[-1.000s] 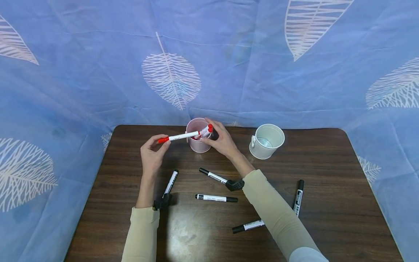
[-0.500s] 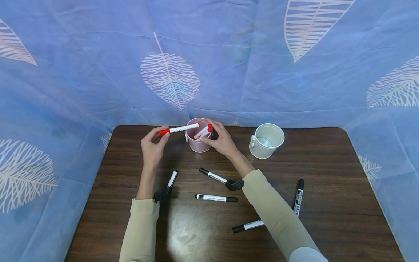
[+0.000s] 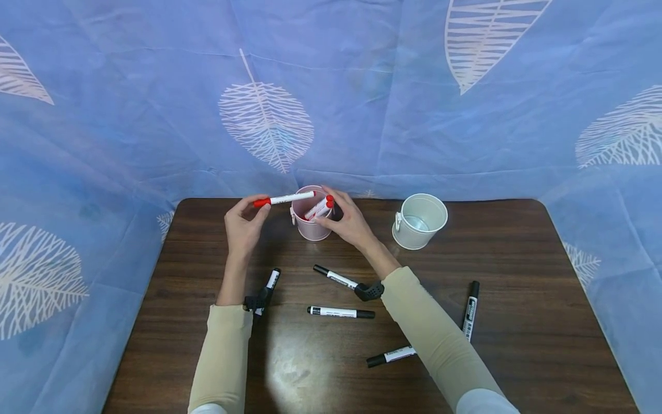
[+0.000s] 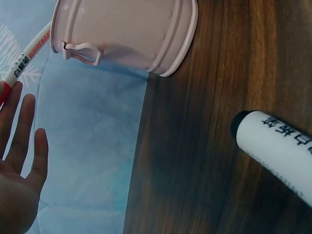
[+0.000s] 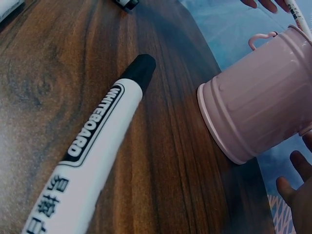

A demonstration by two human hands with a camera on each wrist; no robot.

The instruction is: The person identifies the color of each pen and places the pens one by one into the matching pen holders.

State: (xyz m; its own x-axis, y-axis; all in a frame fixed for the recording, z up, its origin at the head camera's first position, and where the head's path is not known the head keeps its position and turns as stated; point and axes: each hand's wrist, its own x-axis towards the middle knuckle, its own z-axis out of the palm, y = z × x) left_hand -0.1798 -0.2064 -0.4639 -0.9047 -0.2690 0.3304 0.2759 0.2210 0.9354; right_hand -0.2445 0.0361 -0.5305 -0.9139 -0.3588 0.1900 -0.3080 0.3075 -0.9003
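From my seat the risk I see is the red marker [image 3: 283, 199] catching the rim of the pink cup [image 3: 312, 225] instead of dropping in: it lies almost level above the near-left edge of the cup, and the two red markers [image 3: 320, 207] already leaning inside leave less room. A knock could tip the cup, which stands at the far edge of the tabletop [image 3: 517, 322]. My left hand [image 3: 243, 227] pinches the marker by its red cap end, fingers curled to the thumb. My right hand [image 3: 351, 221] rests against the cup's right side, fingers curved round it; whether it truly grips I can't quite tell. Black markers lie nearer me, the white cup [image 3: 419, 221] to the right
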